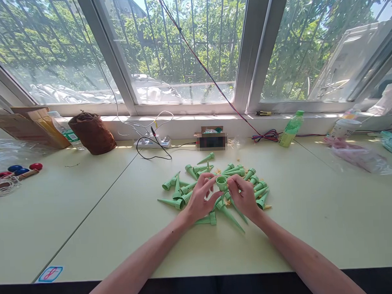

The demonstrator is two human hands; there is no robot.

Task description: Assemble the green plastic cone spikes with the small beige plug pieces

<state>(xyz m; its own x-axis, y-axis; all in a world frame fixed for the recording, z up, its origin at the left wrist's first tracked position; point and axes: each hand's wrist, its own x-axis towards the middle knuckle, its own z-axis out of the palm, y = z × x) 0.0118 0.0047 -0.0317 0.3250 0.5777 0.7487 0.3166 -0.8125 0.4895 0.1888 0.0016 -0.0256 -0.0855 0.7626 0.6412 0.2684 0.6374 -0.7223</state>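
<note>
A pile of green plastic cone spikes (197, 185) lies on the pale green table (314, 220) in front of me. Between both hands I hold one green spike (221, 183) with its round open end facing up. My left hand (201, 198) has its fingers curled against the left side of that spike. Pinching the spike from the right side is my right hand (244, 196), over the heap. Small yellowish bits (265, 206) lie among the spikes.
On the sill side stand a brown bag (92, 133), a power strip with cables (152, 142), a small box (211, 138) and a green bottle (290, 128). Red and blue toys with string (13, 172) lie far left, plastic bags (357, 156) far right.
</note>
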